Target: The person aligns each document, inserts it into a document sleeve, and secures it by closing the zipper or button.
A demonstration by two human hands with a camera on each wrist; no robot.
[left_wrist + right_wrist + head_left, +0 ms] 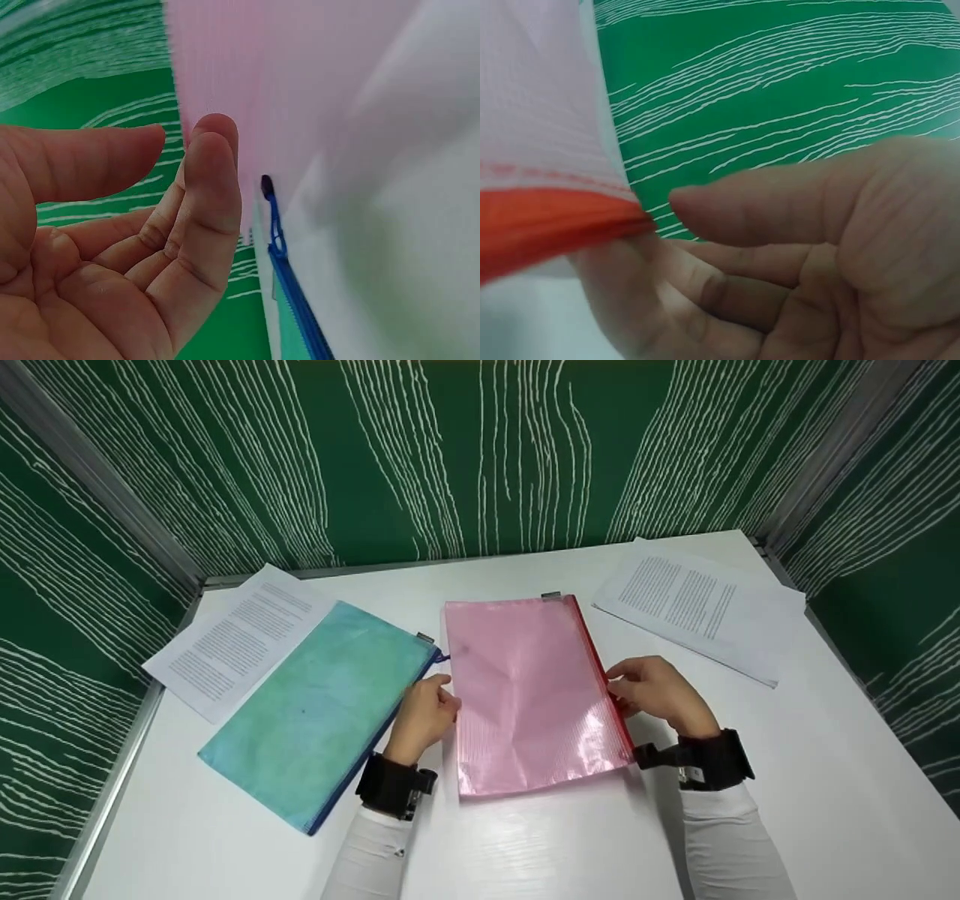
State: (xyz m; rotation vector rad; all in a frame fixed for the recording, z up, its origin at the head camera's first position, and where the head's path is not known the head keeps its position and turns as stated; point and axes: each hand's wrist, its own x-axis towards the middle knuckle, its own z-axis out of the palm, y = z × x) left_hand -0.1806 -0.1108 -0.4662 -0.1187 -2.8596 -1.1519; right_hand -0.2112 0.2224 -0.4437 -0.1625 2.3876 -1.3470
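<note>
Bracketing the pink pouch point(517, 705) right of the teal pouch point(307, 712), with left hand point(424, 716) at the side nearer the latter, thumb spread from fingers, and right hand point(664, 694) at the farther red zipper point(591, 645), fingertips beneath, thumb apart. Best to support both sides evenly, clear of papers point(694, 611) well right of the teal pouch.

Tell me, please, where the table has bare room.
Bare table lies between left sleeve and right sleeve, nearer than the pink pouch, and rightward, nearer than the right papers. Crowded: left, with teal pouch and left papers; centre, where left hand and right hand flank pink pouch.
</note>
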